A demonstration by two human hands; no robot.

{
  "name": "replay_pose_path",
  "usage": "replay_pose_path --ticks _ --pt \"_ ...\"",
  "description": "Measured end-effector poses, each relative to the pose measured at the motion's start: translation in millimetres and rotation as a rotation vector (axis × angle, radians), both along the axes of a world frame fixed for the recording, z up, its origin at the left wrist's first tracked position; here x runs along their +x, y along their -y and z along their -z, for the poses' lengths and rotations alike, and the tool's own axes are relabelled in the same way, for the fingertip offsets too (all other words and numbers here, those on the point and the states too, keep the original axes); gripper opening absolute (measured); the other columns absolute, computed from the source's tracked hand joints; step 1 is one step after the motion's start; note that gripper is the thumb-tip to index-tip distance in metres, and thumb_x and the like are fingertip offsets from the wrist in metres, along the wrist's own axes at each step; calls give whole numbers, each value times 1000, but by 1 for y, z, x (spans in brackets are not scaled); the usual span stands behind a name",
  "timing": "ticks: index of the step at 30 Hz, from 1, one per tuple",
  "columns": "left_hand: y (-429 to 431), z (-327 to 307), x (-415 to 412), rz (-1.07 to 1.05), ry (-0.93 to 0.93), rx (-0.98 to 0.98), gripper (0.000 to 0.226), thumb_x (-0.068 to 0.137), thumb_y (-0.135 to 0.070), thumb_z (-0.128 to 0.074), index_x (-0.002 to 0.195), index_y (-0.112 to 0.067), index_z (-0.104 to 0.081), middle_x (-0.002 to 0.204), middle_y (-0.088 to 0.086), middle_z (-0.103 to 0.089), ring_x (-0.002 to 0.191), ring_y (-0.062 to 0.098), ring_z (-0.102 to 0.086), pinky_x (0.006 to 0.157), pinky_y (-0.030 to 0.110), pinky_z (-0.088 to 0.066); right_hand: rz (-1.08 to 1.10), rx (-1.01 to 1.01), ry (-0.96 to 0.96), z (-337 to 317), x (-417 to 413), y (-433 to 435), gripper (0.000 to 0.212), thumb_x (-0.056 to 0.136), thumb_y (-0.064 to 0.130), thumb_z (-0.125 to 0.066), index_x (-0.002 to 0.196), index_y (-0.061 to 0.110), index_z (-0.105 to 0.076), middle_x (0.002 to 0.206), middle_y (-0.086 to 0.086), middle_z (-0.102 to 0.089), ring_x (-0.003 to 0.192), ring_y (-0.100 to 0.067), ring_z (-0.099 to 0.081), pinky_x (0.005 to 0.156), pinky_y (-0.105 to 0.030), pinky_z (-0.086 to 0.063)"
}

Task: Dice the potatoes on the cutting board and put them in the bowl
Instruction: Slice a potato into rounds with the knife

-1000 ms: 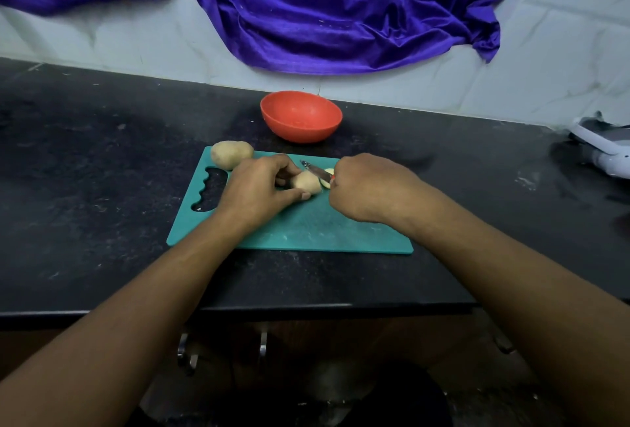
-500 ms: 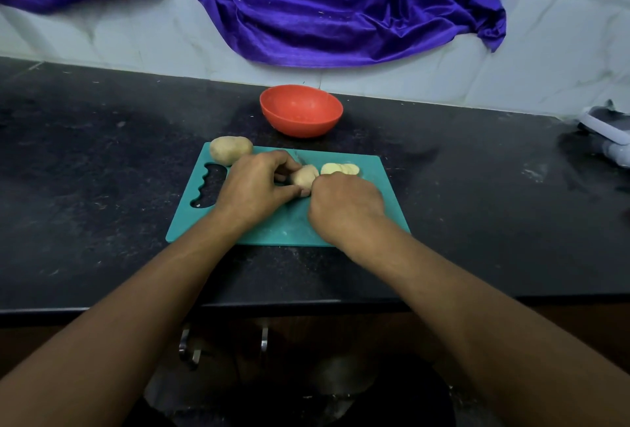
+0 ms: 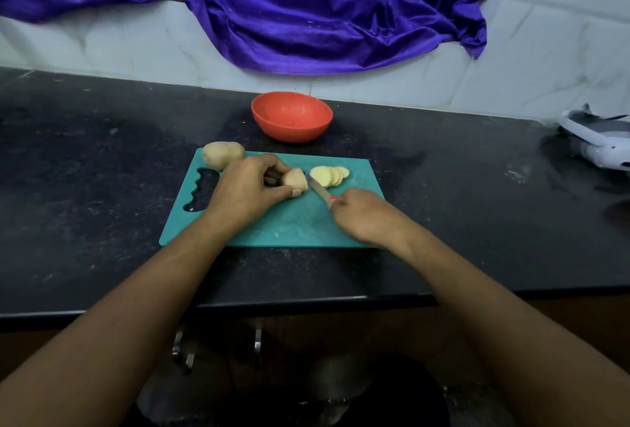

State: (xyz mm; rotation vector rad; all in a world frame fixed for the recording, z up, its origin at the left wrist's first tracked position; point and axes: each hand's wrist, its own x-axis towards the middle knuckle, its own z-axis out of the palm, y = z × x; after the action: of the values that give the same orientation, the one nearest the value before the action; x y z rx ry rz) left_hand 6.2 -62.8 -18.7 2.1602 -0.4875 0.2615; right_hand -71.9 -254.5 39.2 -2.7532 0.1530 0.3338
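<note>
On the teal cutting board (image 3: 293, 225), my left hand (image 3: 247, 189) grips the remaining end of a potato (image 3: 295, 179). My right hand (image 3: 366, 213) holds the red-handled knife (image 3: 318, 189), whose blade lies against the cut face of that piece. Several round slices (image 3: 329, 175) lean in a row just right of the blade. A whole unpeeled potato (image 3: 222, 153) rests on the board's far left corner. The orange bowl (image 3: 291, 116) stands behind the board and looks empty.
The board lies near the front edge of a black stone counter (image 3: 85, 188). A purple cloth (image 3: 306, 7) hangs on the white tiled wall behind. A white appliance (image 3: 600, 142) sits at the far right of the counter.
My right hand has drawn back toward me and to the right, uncovering the knife blade and the row of slices. My left hand stays on the potato piece.
</note>
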Motion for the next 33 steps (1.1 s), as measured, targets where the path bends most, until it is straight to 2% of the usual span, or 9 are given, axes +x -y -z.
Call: replay_pose_path --ticks 5,8,11,15,18,22,27,30,33 --pt "0 -1 -1 18 0 9 33 73 -33 -92 100 -26 -75 90 -16 -75 85 -3 -69 86 32 -60 168 309 -82 0 0 11 30 105 25 -42 83 13 -58 51 -1 -48 31 -9 -36 36 -18 -27" --pt "-1 -1 -2 38 4 27 34 75 -32 -90 104 -26 -74 95 -17 -74 90 -4 -68 90 29 -59 178 317 -58 -6 0 13 30 103 21 -44 79 12 -60 42 4 -46 31 -9 -36 38 -21 -29" --pt "-3 -1 -1 67 1 42 36 78 -29 -88 109 -26 -72 99 -17 -73 95 -3 -67 94 30 -57 127 244 46 -20 -5 11 31 100 21 -47 77 12 -66 51 -1 -54 46 -17 -45 52 -30 -36" --pt "-4 1 2 74 -18 38 38 77 -30 -88 111 -28 -71 101 -13 -74 96 -1 -68 94 33 -57 31 80 157 -44 -11 3 37 104 29 -45 93 6 -72 80 -12 -68 63 -22 -56 61 -33 -42" --pt "-3 2 2 47 -7 25 38 75 -37 -89 107 -29 -71 97 -13 -74 94 0 -69 90 33 -58 -34 -39 148 -55 -15 -8 32 104 29 -45 91 12 -69 75 -4 -62 61 -19 -54 55 -31 -37" --pt "-2 2 0 38 4 25 37 74 -39 -89 104 -29 -71 95 -14 -74 93 0 -69 89 34 -58 -62 -199 153 -56 -17 -19 28 102 26 -45 75 18 -49 77 -1 -56 67 -17 -55 53 -31 -33" --pt "-1 -1 -3 49 28 35 32 76 -33 -89 102 -26 -71 93 -14 -74 91 -2 -68 90 33 -58 -72 -297 136 -54 -22 -27 30 103 28 -43 73 23 -38 80 2 -48 68 -14 -47 63 -33 -37" --pt "0 -2 -3 51 43 50 30 77 -33 -88 101 -26 -71 93 -16 -74 91 -2 -68 89 33 -58 -78 -324 129 -51 -22 -30 29 103 27 -43 75 21 -38 81 2 -46 69 -15 -45 67 -35 -39" --pt "1 -1 -3 47 46 61 30 78 -34 -87 102 -27 -71 93 -16 -73 91 -3 -67 89 33 -58 -80 -345 133 -50 -22 -31 19 104 27 -41 88 19 -44 79 3 -43 67 -14 -43 65 -35 -38"
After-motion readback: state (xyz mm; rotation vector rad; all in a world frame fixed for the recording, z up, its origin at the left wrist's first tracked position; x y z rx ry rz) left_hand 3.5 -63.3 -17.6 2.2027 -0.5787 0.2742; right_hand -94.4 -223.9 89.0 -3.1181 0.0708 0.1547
